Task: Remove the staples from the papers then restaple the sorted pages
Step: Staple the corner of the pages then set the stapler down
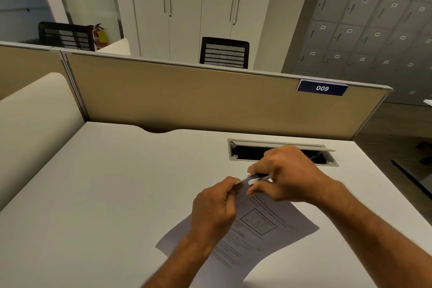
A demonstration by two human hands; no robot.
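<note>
A set of printed papers (261, 229) with text and a boxed diagram lies on the white desk (112, 194), its far corner lifted. My left hand (215, 206) pinches that lifted corner from the left. My right hand (287, 177) grips the same corner from the right, fingers closed on the folded-up sheets (253, 178). The staple itself is hidden between my fingers. No stapler or staple remover is in view.
An open cable tray (245, 153) is set into the desk just behind my right hand. A tan partition (187, 96) with a "009" label (322, 88) closes off the back. The desk's right edge drops to the floor.
</note>
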